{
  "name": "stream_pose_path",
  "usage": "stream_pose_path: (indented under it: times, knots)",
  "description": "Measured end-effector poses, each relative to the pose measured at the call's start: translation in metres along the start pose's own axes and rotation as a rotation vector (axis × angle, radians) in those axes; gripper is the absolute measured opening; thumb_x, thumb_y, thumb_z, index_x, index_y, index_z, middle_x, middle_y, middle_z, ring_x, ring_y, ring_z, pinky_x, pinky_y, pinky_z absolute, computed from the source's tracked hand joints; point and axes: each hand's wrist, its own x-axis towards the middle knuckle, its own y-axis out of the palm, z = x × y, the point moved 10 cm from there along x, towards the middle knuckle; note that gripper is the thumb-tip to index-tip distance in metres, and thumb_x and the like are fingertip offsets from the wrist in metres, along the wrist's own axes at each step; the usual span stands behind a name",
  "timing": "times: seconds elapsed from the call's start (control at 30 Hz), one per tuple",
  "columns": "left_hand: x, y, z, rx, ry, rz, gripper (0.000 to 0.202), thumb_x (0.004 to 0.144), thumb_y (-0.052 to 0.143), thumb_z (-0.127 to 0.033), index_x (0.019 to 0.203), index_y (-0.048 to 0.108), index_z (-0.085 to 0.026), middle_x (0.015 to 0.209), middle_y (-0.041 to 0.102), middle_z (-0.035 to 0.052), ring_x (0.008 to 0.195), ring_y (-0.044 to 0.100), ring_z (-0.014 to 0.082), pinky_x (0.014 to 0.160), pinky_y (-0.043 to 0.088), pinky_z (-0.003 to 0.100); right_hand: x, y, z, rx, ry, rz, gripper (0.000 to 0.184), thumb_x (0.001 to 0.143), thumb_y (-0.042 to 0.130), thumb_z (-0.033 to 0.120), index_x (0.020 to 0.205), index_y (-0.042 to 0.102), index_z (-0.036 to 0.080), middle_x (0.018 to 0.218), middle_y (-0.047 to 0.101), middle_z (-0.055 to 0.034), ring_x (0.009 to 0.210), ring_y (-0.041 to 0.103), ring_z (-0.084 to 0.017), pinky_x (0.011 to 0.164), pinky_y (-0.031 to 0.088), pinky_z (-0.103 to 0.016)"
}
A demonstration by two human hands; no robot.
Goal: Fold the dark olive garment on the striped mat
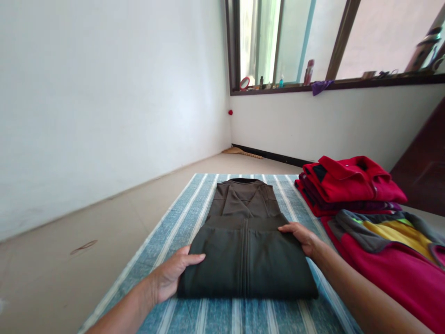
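A dark grey-green jacket [215, 264] lies on the blue-and-white striped cloth [167, 246], its collar pointing away from me. Its near part is folded over the upper part, and a seam or zip line runs down the middle. My left hand [174, 271] grips the left edge of the folded part, thumb on top and fingers hidden beneath. On the opposite edge, my right hand [303, 236] holds the same layer, slightly farther from me, its thumb on the fabric and its other fingers mostly out of sight.
Folded red clothes [358, 181] are stacked at the right, behind a pink garment [392, 287] with a grey-and-yellow collar. White walls [114, 93] rise beyond the floor. Bottles and small items stand on the windowsill [278, 89]. A broom [239, 151] lies in the corner.
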Motion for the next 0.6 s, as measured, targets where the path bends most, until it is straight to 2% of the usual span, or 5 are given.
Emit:
stream_pose_path:
  times: [0.13, 0.23, 0.3, 0.4, 0.6]
  knots:
    - [-0.001, 0.003, 0.0, -0.008, -0.003, 0.023, 0.042, 0.061, 0.082, -0.026, 0.097, 0.062, -0.016, 0.09, 0.075, 0.0035, 0.097, 0.067, 0.0309, 0.084, 0.052, 0.037, -0.002, 0.0, -0.001, -0.003, 0.004, 0.007, 0.006, 0.073, 0.059, 0.014, 0.079, 0.057, 0.017, 0.057, 0.066, -0.0017, 0.05, 0.062, -0.018, 0.054, 0.052, -0.03]
    - [0.0, 0.002, 0.0, -0.029, -0.008, 0.035, 0.038, 0.067, 0.08, -0.03, 0.097, 0.063, -0.015, 0.09, 0.075, 0.0036, 0.096, 0.068, 0.0296, 0.083, 0.052, 0.036, -0.004, 0.001, 0.0, -0.005, 0.005, 0.007, 0.004, 0.075, 0.059, 0.015, 0.079, 0.058, 0.016, 0.058, 0.066, -0.0022, 0.05, 0.062, -0.018, 0.055, 0.053, -0.03]
    - [0.003, 0.001, -0.004, -0.035, 0.003, 0.043, 0.038, 0.069, 0.078, -0.035, 0.098, 0.064, -0.014, 0.09, 0.074, 0.0054, 0.095, 0.068, 0.0287, 0.084, 0.052, 0.036, -0.005, 0.001, 0.0, -0.011, 0.003, 0.004, 0.004, 0.076, 0.059, 0.015, 0.079, 0.057, 0.017, 0.058, 0.066, -0.0018, 0.05, 0.062, -0.017, 0.055, 0.053, -0.03]
    - [0.015, -0.003, -0.013, -0.042, 0.009, 0.046, 0.039, 0.066, 0.08, -0.037, 0.093, 0.067, -0.011, 0.089, 0.074, 0.0106, 0.09, 0.069, 0.0276, 0.086, 0.052, 0.035, -0.004, 0.002, 0.0, -0.03, 0.003, 0.004, 0.005, 0.076, 0.059, 0.016, 0.08, 0.057, 0.017, 0.059, 0.067, -0.0022, 0.051, 0.062, -0.018, 0.055, 0.053, -0.031]
    - [0.055, -0.023, -0.031, -0.025, -0.013, -0.147, 0.034, 0.053, 0.084, -0.027, 0.076, 0.066, -0.01, 0.069, 0.073, 0.0119, 0.065, 0.07, 0.0287, 0.069, 0.057, 0.038, 0.0, 0.001, 0.003, -0.077, -0.019, 0.023, 0.011, 0.074, 0.061, 0.017, 0.084, 0.057, 0.018, 0.058, 0.065, -0.0007, 0.051, 0.063, -0.018, 0.054, 0.053, -0.03]
